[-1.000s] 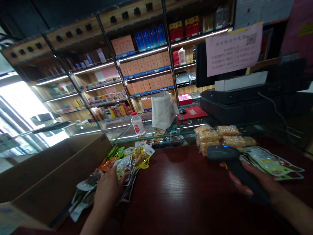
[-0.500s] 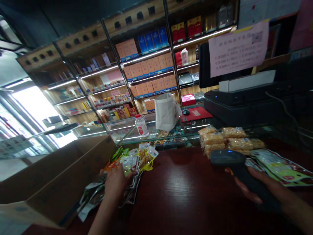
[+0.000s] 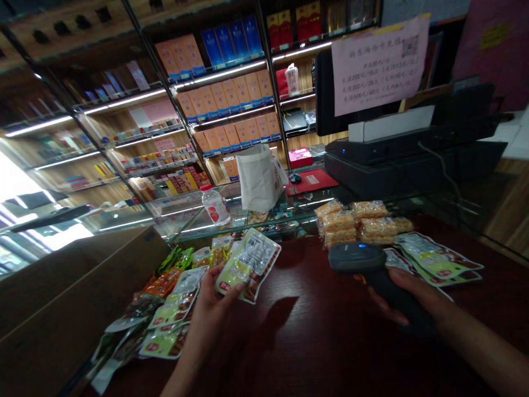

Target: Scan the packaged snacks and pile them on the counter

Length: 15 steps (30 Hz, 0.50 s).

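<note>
Green and shiny, in the middle of the frame: holding a packet (image 3: 250,266) with the left hand (image 3: 212,298) above the worktop (image 3: 306,342), gripping a dark scanner (image 3: 357,257) with the right hand (image 3: 424,295), right of centre

The left hand (image 3: 211,302) is showing bare, its fingers (image 3: 209,277) looking slim and its thumb (image 3: 235,291) narrowing to a rounded tip. The left forearm (image 3: 190,355) is appearing bare as well, broadening evenly from a slender wrist (image 3: 203,332) toward the bottom of the view. The right hand (image 3: 425,295) is showing bare too, partly hidden, while the right forearm (image 3: 483,344) is looking uncovered, smooth in outline and thickening toward the view's edge
</note>
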### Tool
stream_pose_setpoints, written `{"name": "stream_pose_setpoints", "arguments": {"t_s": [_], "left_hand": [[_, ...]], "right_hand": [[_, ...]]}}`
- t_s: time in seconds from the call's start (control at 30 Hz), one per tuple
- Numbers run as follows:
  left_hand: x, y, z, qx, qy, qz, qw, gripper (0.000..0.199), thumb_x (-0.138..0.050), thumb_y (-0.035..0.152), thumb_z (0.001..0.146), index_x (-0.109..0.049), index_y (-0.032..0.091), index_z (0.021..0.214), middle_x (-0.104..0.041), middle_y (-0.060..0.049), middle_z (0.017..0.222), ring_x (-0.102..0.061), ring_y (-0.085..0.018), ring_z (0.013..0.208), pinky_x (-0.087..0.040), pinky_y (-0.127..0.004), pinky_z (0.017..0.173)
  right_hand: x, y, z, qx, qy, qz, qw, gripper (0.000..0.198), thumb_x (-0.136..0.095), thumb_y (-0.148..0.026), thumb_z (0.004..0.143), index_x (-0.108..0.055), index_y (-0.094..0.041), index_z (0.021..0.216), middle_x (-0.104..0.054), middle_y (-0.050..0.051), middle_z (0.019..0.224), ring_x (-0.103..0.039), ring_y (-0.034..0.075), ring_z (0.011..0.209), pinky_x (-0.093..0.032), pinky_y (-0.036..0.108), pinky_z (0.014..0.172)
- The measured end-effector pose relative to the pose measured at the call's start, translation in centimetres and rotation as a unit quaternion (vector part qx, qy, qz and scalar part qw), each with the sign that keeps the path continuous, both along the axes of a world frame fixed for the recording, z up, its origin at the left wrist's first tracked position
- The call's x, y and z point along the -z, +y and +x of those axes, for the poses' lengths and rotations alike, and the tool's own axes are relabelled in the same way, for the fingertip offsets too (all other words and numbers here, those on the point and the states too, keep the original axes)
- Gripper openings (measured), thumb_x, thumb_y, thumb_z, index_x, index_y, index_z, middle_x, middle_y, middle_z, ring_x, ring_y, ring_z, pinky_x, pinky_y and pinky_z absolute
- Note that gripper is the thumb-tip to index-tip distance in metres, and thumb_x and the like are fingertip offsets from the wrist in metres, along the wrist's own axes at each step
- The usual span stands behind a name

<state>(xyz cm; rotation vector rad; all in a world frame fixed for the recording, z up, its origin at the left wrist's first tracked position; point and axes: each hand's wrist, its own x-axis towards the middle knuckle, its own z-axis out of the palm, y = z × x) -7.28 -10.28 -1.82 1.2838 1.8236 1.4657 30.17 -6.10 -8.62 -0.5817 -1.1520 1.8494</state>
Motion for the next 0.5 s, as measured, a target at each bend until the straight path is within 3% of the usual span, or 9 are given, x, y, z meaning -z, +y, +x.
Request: {"name": "stream_pose_setpoints", "arguments": {"t_s": [0.07,0.17,0.33,0.5], "left_hand": [[1.0,0.2,1.7,0.061,-0.133,-0.046,0.988,0.052,-0.079,0.045,0.062,-0.052,0.022,0.100,-0.072,-0.001,0.082,-0.067,-0.019,0.063,-0.054,-0.031,0.059],[3.2,0.8,3.1,0.122,-0.204,-0.109,0.965,0.042,-0.080,0.043,0.063,-0.051,0.021,0.084,-0.070,0.001,0.072,-0.065,-0.016,0.058,-0.051,-0.026,0.056],[6.7,1.6,2.8,0.186,-0.170,-0.186,0.950,0.045,-0.085,0.044,0.057,-0.051,0.019,0.073,-0.067,0.002,0.058,-0.059,-0.011,0.049,-0.042,-0.019,0.049],[6.9,1.3,3.1,0.236,-0.141,-0.238,0.932,0.048,-0.082,0.053,0.061,-0.056,0.018,0.080,-0.068,0.001,0.060,-0.054,-0.009,0.041,-0.037,-0.017,0.039]], "right_hand": [[-0.2,0.0,-0.2,-0.002,-0.011,-0.005,1.000,0.047,-0.066,-0.057,0.085,-0.073,-0.014,0.104,-0.068,0.004,0.063,-0.052,0.009,0.038,-0.032,0.018,0.034],[-0.4,0.1,-0.3,-0.016,-0.016,-0.014,1.000,0.049,-0.067,-0.059,0.083,-0.073,-0.014,0.101,-0.068,0.004,0.064,-0.052,0.009,0.039,-0.035,0.017,0.034],[-0.9,-0.1,-0.4,-0.011,-0.019,-0.010,1.000,0.050,-0.068,-0.060,0.082,-0.072,-0.014,0.098,-0.069,0.004,0.063,-0.053,0.008,0.036,-0.035,0.015,0.033],[-1.0,-0.5,-0.8,-0.010,-0.024,-0.017,1.000,0.046,-0.069,-0.057,0.083,-0.071,-0.014,0.100,-0.070,0.004,0.064,-0.056,0.008,0.038,-0.038,0.014,0.035]]}}
